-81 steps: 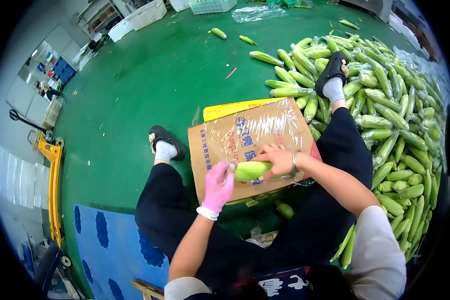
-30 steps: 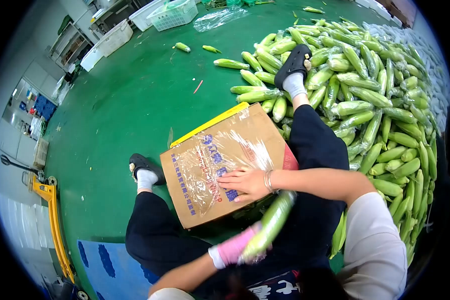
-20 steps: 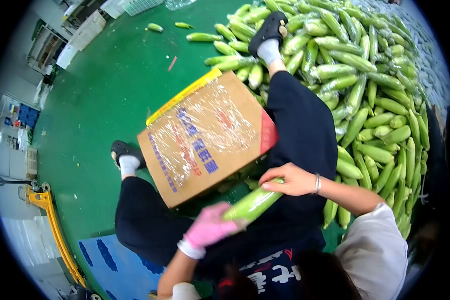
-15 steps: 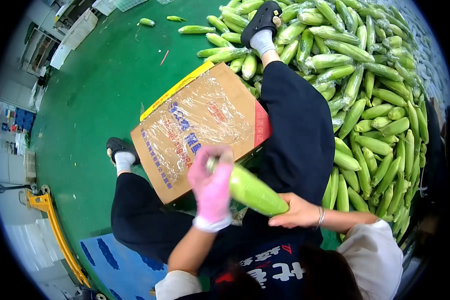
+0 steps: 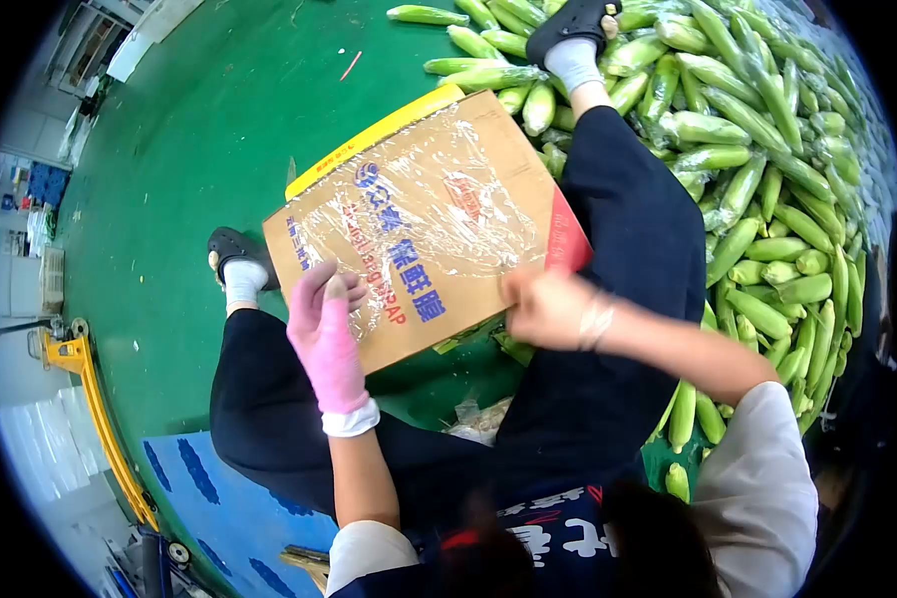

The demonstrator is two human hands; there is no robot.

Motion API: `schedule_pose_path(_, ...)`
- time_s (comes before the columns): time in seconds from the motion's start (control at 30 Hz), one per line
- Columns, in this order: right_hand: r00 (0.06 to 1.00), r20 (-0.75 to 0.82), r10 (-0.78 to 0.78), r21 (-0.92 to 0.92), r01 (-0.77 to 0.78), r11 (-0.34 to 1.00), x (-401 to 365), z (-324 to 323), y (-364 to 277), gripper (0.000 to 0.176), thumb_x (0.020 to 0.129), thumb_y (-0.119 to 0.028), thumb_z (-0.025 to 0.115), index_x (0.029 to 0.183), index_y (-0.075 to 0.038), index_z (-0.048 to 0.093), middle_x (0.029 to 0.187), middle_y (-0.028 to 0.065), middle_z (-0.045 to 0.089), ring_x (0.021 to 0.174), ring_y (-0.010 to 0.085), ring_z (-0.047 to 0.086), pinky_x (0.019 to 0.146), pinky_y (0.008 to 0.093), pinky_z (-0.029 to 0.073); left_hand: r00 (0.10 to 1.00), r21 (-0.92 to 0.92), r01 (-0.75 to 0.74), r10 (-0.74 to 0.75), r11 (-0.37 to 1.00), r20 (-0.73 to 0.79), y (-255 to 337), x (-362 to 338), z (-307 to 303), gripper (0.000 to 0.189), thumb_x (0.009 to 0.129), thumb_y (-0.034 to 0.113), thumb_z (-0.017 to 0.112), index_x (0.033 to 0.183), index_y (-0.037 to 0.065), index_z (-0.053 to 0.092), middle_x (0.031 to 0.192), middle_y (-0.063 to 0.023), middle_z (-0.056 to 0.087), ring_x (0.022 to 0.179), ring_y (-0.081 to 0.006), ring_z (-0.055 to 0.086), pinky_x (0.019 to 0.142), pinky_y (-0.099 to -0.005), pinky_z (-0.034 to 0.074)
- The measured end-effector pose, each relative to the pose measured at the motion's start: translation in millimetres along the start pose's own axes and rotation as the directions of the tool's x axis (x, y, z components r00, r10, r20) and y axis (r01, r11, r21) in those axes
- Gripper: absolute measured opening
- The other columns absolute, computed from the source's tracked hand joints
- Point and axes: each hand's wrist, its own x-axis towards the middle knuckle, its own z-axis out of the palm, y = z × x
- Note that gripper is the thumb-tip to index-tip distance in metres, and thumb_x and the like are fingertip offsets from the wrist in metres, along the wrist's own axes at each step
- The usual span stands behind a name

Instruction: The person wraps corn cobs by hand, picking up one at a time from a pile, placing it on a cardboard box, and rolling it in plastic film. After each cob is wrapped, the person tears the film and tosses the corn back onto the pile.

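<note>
A cardboard box (image 5: 319,239) with blue and red print lies tilted between the legs, clear plastic film (image 5: 429,199) stretched wrinkled over its top. My left hand (image 5: 331,339), in a pink glove, is over the box's near left edge, its fingers loosely bent and apart, with nothing visible in them. Bare and slightly blurred, my right hand (image 5: 553,307) is closed at the box's near right edge, by the red corner. Whatever its fingers pinch is hidden. Many corn cobs in green husks (image 5: 757,309) are heaped to the right.
A yellow box edge (image 5: 369,145) shows behind the cardboard box. Loose cobs lie around my shoe (image 5: 568,28), and a single cob (image 5: 678,482) is near my right elbow. A blue mat (image 5: 194,498) and a yellow pallet jack (image 5: 105,419) are at left.
The corn cob that both hands held has left them. My left hand has moved left and slightly up, and my right hand has risen to the box's edge. The view has shifted slightly.
</note>
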Motion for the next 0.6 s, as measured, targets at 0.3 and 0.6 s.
schedule_pose_path(0.3,0.955,0.188,0.231,-0.549,-0.093,0.831,-46,101,-18,0.055,0.081,-0.029,0.068,0.117,0.011,0.055,0.094,0.0212,0.069,0.087,0.0285,0.068,0.075,0.036,0.055,0.981,0.233,0.018,0.028,0.972,-0.193,-50,14,-60,0.029,0.091,0.006,0.064,0.116,-0.006,0.055,0.099,-0.0074,0.06,0.083,-0.009,0.057,0.076,-0.0237,0.049)
schedule_pose_path(0.6,0.797,0.446,0.407,-0.559,-0.107,0.822,5,166,-5,0.066,0.077,-0.017,0.068,0.136,0.001,0.046,0.107,0.0158,0.07,0.099,0.0289,0.068,0.082,0.0393,0.055,0.998,0.907,-0.064,0.005,0.416,0.068,-65,-20,-71,0.054,0.076,0.047,0.076,0.1,0.002,0.057,0.096,-0.016,0.064,0.092,-0.0341,0.063,0.076,-0.0446,0.052)
